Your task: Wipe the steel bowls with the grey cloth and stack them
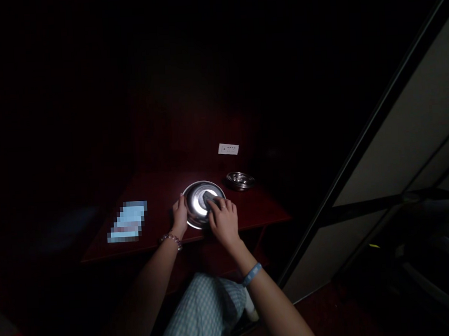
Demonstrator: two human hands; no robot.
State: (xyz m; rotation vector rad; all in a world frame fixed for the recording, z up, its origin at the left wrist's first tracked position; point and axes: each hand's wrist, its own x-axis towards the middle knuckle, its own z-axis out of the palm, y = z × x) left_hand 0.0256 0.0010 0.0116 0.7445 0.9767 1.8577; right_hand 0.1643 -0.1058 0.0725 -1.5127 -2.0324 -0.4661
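A shiny round metal bowl [193,189] sits near the front edge of the dark red table [165,191]. I cannot tell for sure which way up it is. My left hand [180,218] is closed on its left rim, thumb at the edge. Over the right part of the bowl is my right hand [225,220], its fingers pressing a small dark grey pad or cloth [207,197] against the metal. The fingertips partly hide that pad, and its exact kind does not show.
Behind the bowl to the right stand several nested metal bowls [240,180]. A blurred, bright screen-like rectangle [128,221] lies at the table's left. A white socket plate [228,148] is on the back wall. A pale framed panel [387,119] rises to the right.
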